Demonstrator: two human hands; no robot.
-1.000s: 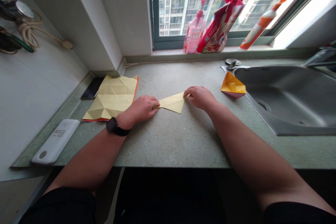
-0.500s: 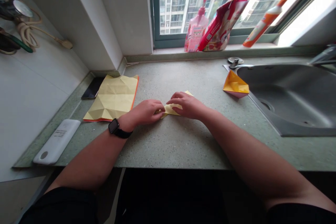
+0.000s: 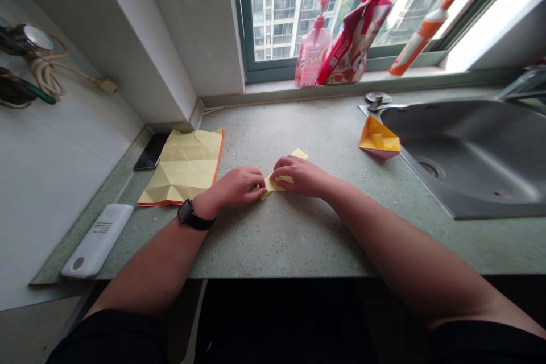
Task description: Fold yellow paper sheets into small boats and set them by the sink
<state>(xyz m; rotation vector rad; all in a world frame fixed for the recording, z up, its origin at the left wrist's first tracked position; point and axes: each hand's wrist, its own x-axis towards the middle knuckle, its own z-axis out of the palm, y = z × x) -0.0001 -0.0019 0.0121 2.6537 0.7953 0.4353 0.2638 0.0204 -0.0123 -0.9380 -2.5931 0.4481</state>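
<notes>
A small folded yellow paper [image 3: 276,182] lies flat on the green speckled counter [image 3: 290,227]. My left hand [image 3: 236,186], with a black watch on its wrist, pinches the paper's left end. My right hand [image 3: 298,175] lies over the paper's middle and right part with curled fingers pressing it down; one yellow corner shows beyond the fingers. Most of the paper is hidden under both hands.
A creased yellow sheet with an orange edge [image 3: 184,166] lies to the left, beside a dark phone [image 3: 150,152] and a white remote [image 3: 98,240]. A folded orange-yellow paper shape [image 3: 377,138] sits by the steel sink [image 3: 469,153]. Bottles and a red bag [image 3: 354,34] stand on the windowsill.
My right hand moved left across the paper, bringing its right end toward my left hand. The flat yellow triangle seen before is now folded shorter and mostly covered by both hands.
</notes>
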